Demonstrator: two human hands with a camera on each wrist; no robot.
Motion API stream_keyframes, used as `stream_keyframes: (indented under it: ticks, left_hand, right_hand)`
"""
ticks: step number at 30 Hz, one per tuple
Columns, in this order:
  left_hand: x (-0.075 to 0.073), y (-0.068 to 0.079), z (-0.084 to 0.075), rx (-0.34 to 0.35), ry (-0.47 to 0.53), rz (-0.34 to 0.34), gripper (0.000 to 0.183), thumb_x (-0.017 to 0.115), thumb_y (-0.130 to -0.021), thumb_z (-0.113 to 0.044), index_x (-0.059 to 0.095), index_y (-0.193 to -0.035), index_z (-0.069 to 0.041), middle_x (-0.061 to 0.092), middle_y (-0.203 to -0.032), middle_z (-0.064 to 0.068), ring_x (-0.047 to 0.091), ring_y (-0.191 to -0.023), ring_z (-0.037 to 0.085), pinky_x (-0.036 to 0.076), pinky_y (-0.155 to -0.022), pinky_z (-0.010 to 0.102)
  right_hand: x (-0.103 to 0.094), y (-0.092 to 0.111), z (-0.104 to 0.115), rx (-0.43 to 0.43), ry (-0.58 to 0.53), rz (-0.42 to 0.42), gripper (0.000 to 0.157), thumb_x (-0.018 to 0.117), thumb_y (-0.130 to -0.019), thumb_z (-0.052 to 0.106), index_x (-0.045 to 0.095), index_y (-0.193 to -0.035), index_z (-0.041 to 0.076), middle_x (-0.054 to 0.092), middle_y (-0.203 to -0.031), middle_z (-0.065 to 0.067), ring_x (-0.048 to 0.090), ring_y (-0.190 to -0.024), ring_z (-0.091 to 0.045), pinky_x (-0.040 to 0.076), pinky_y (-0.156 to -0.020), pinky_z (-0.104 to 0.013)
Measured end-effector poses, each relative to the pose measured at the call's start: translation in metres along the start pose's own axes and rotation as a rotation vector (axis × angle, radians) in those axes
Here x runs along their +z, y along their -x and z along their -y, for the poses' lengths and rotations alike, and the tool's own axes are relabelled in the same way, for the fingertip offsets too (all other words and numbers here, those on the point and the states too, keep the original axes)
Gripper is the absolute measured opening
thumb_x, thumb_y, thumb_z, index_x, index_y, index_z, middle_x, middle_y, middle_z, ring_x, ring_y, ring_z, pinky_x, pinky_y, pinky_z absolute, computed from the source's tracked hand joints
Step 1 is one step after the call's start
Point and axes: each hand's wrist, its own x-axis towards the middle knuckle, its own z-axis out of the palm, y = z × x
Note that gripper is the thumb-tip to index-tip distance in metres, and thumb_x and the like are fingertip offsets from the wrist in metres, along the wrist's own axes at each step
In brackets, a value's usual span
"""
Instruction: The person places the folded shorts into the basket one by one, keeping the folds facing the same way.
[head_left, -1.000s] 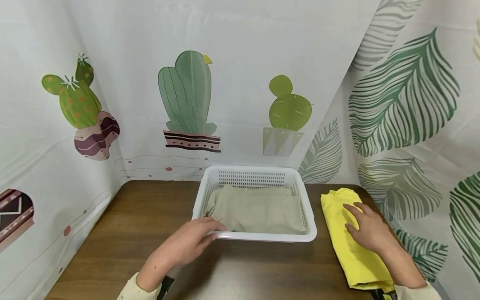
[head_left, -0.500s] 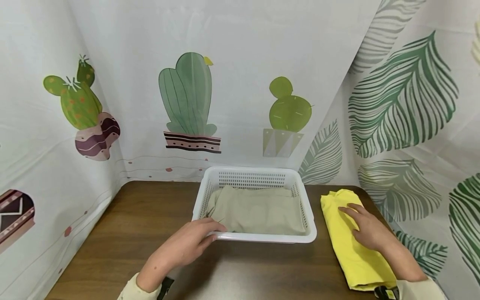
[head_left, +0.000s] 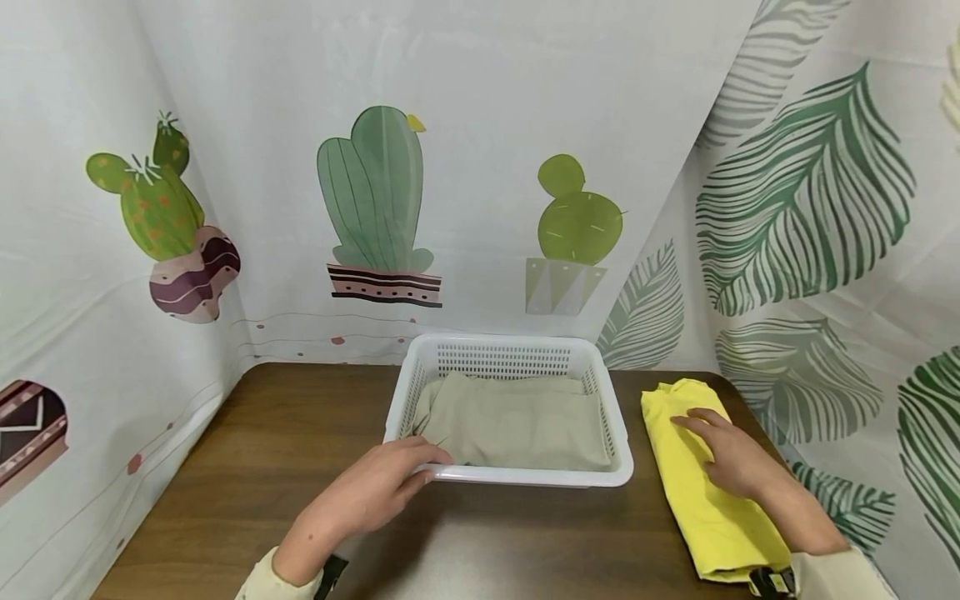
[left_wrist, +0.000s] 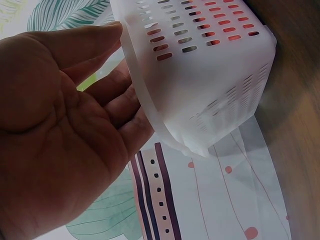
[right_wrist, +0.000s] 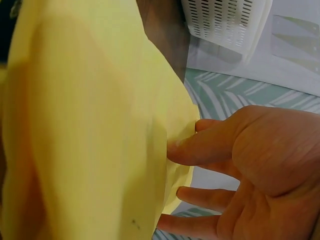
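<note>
My left hand (head_left: pixel 375 492) grips the near left part of the rim of a white plastic basket (head_left: pixel 525 477), thumb outside and fingers over the edge. Inside the basket lies a folded greyish-beige cloth (head_left: pixel 517 421). In the left wrist view the thumb and fingers close on the rim of the slotted basket (left_wrist: pixel 215 85). To the right, my right hand (head_left: pixel 738 458) rests on a folded yellow cloth (head_left: pixel 690 492), fingers spread and loosely bent. Its thumb and fingertips meet the surface of the yellow cloth (right_wrist: pixel 95 125) in the right wrist view.
The brown wooden table (head_left: pixel 300 433) carries the basket in its middle and the yellow cloth along its right edge. A white curtain (head_left: pixel 480 167) printed with cacti and leaves hangs right behind and beside the table. Red patches show through the basket's slots in the left wrist view.
My right hand has slid slightly left over the yellow cloth, its thumb now drawn closer to the hand. The left hand and the basket stay where they were.
</note>
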Motion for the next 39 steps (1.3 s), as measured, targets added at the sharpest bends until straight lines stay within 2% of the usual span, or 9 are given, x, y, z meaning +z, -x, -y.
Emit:
stream_keyframes:
  ticks: [4,9,17,21,27,33,39]
  left_hand:
    - [0.0003,-0.0003,0.0004,0.003,-0.003,-0.004,0.024,0.066,-0.097,-0.014,0.068,-0.118,-0.024,0.064,-0.113,-0.017,0.06,-0.106,0.005,0.051,-0.094,0.031]
    - [0.0006,-0.0006,0.0008,0.006,-0.003,-0.004,0.024,0.066,-0.097,-0.014,0.068,-0.118,-0.024,0.064,-0.115,-0.017,0.06,-0.108,0.006,0.05,-0.095,0.032]
    - [0.0004,-0.0007,0.0012,0.009,-0.002,-0.006,0.024,0.066,-0.096,-0.014,0.069,-0.118,-0.024,0.064,-0.114,-0.017,0.06,-0.107,0.005,0.05,-0.094,0.031]
    - [0.0003,-0.0018,0.001,0.002,0.003,-0.002,0.025,0.066,-0.097,-0.014,0.068,-0.119,-0.024,0.064,-0.113,-0.018,0.06,-0.104,0.004,0.051,-0.093,0.031]
    - [0.0001,-0.0025,0.0007,-0.002,0.007,-0.001,0.026,0.066,-0.096,-0.012,0.068,-0.119,-0.024,0.064,-0.111,-0.017,0.06,-0.102,0.004,0.051,-0.091,0.032]
    - [0.0014,-0.0013,0.0011,0.003,0.004,-0.008,0.026,0.066,-0.096,-0.012,0.068,-0.119,-0.023,0.065,-0.115,-0.017,0.06,-0.106,0.006,0.051,-0.094,0.032]
    - [0.0028,0.0005,0.0013,0.011,0.014,-0.014,0.025,0.066,-0.095,-0.011,0.069,-0.118,-0.022,0.065,-0.114,-0.018,0.06,-0.106,0.005,0.05,-0.094,0.031]
  right_hand:
    - [-0.0011,-0.0007,-0.0018,-0.011,-0.004,0.011,0.068,0.066,-0.069,-0.016,0.057,-0.134,-0.001,0.05,-0.134,-0.03,0.057,-0.113,-0.046,0.052,-0.082,-0.051]
    - [-0.0019,-0.0008,-0.0042,-0.024,-0.003,0.02,0.067,0.067,-0.071,-0.014,0.056,-0.135,0.001,0.05,-0.134,-0.029,0.061,-0.105,-0.04,0.052,-0.074,-0.043]
    - [-0.0034,-0.0019,-0.0077,-0.047,-0.018,0.033,0.066,0.064,-0.072,-0.015,0.056,-0.136,0.001,0.049,-0.135,-0.028,0.063,-0.089,-0.028,0.046,-0.063,-0.03]
    - [-0.0051,-0.0026,-0.0078,-0.038,-0.028,0.053,0.065,0.064,-0.074,-0.014,0.056,-0.136,0.002,0.048,-0.136,-0.028,0.064,-0.09,-0.028,0.047,-0.065,-0.031]
    - [-0.0052,-0.0024,-0.0077,-0.021,-0.036,0.079,0.063,0.065,-0.076,-0.012,0.054,-0.138,0.001,0.045,-0.14,-0.032,0.063,-0.101,-0.037,0.049,-0.068,-0.036]
    - [-0.0031,-0.0011,-0.007,-0.012,-0.031,0.076,0.067,0.065,-0.075,-0.013,0.054,-0.139,0.002,0.045,-0.14,-0.03,0.062,-0.101,-0.036,0.048,-0.068,-0.035]
    - [-0.002,-0.0001,-0.0066,-0.016,-0.031,0.066,0.067,0.065,-0.073,-0.013,0.055,-0.138,0.002,0.046,-0.139,-0.03,0.061,-0.104,-0.037,0.05,-0.071,-0.039]
